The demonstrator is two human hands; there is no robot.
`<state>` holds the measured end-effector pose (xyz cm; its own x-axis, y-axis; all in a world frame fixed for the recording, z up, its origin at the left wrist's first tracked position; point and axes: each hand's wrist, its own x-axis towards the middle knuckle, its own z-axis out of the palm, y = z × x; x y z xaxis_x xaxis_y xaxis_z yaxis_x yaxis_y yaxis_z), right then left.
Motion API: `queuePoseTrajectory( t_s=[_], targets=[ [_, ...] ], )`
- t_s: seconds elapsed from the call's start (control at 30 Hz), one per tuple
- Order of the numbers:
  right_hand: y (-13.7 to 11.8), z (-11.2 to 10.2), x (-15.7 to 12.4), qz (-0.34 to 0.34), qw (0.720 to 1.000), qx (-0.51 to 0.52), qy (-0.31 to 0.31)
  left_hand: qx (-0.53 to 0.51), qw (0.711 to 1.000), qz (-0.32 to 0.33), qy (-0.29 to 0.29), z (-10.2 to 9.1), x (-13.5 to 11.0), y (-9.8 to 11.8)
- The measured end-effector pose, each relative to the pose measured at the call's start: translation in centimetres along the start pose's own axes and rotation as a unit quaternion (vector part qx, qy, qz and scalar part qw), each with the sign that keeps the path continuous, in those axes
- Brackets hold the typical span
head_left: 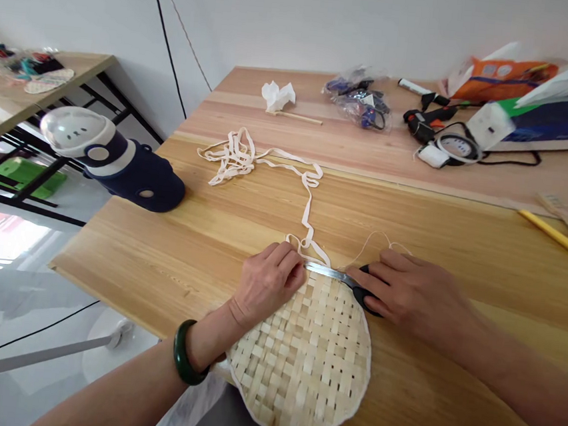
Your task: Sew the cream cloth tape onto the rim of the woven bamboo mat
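Observation:
A round woven bamboo mat (310, 356), edged with narrow white tape, lies at the table's front edge. My left hand (272, 275) is closed in a pinch at its far left rim, where the loose white cloth tape (307, 208) begins; the fingertips hide exactly what they grip. My right hand (402, 285) is closed on black-handled scissors (343, 277). Their blades lie along the mat's far rim, pointing toward my left fingers, close to the tape. From there the tape trails away to a loose tangle. A thin thread (369, 238) curls beside my right hand.
A dark blue bottle (142, 169) with a clear domed lid stands at the left. Along the back are a paper flower on a stick (279, 99), bagged items (362, 100), a glue gun (426, 123), a power strip (493, 126) and tissue packs (502, 80). A yellow rod (560, 236) lies right.

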<state>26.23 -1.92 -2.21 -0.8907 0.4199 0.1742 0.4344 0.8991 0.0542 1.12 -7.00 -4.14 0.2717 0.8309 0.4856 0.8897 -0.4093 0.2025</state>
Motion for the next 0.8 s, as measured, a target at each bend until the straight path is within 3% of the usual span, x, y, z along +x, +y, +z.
queuePoseTrajectory(
  t_s=[0.57,0.7,0.8],
  targets=[
    [1.6,-0.9,1.9,-0.145,0.986,-0.064,0.047,-0.007,1.000,0.009,0.003,0.1,-0.2,-0.2],
    [1.5,-0.8,1.2,-0.115,0.991,-0.057,0.031,-0.045,0.999,-0.003,0.018,0.1,-0.3,-0.1],
    [1.8,-1.5,-0.7,-0.002,0.999,-0.041,0.000,-0.123,0.991,-0.050,0.033,-0.2,0.1,-0.4]
  ],
)
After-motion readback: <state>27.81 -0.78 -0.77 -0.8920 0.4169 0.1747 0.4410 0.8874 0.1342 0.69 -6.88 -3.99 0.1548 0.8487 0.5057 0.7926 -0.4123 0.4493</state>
